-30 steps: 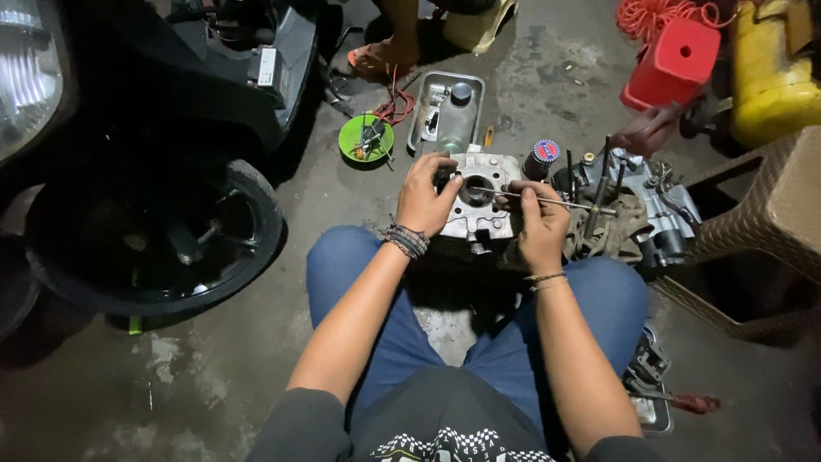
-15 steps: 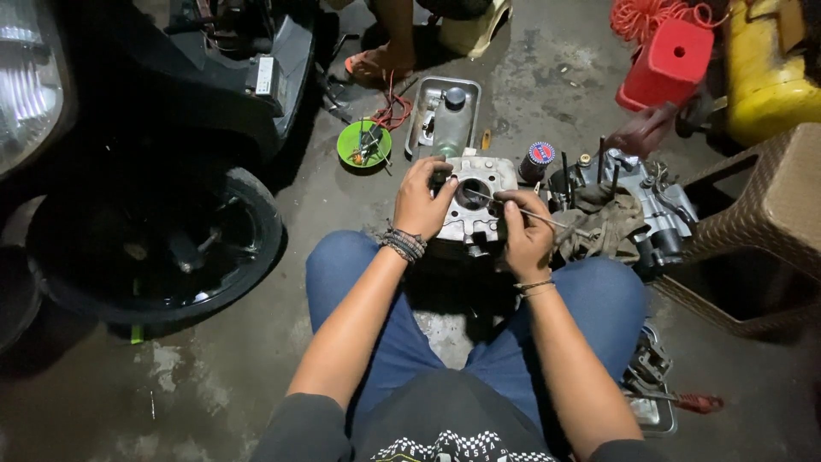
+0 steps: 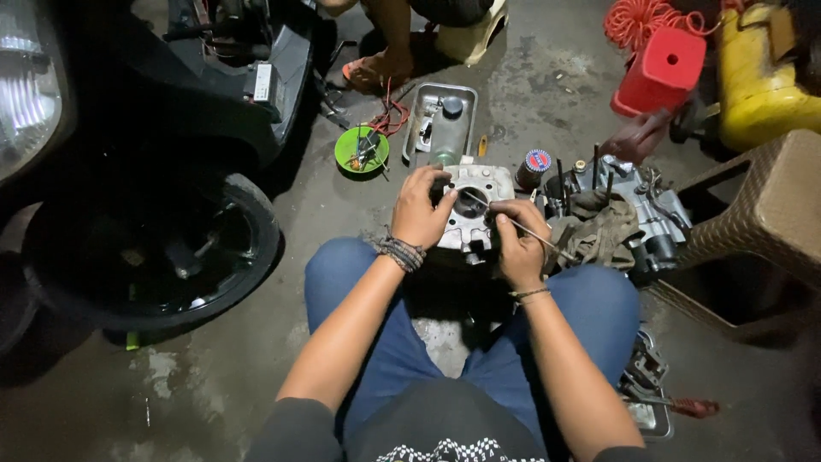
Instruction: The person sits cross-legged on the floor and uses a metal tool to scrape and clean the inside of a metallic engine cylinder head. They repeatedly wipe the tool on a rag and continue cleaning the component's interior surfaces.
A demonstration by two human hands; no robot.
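Note:
A grey metal engine cylinder block (image 3: 475, 203) with a round bore rests in front of my knees. My left hand (image 3: 421, 208) grips its left side, fingers over the top edge. My right hand (image 3: 517, 242) sits at its right side, closed around a thin metal rod (image 3: 505, 219) whose tip reaches over the bore. A beaded bracelet circles my left wrist. I sit on the concrete floor with both legs in blue jeans spread around the block.
A scooter's front wheel (image 3: 150, 248) and dark bodywork fill the left. A metal tray (image 3: 440, 120) and a green dish (image 3: 362, 149) lie beyond the block. An engine case (image 3: 637, 210) with a rag lies right, near a wicker chair (image 3: 770, 205), a red stool (image 3: 663, 73) and another person's foot (image 3: 376, 68).
My right hand has shifted left and down, closer to the block, bringing the rod's tip over the bore. My left hand keeps its hold on the block.

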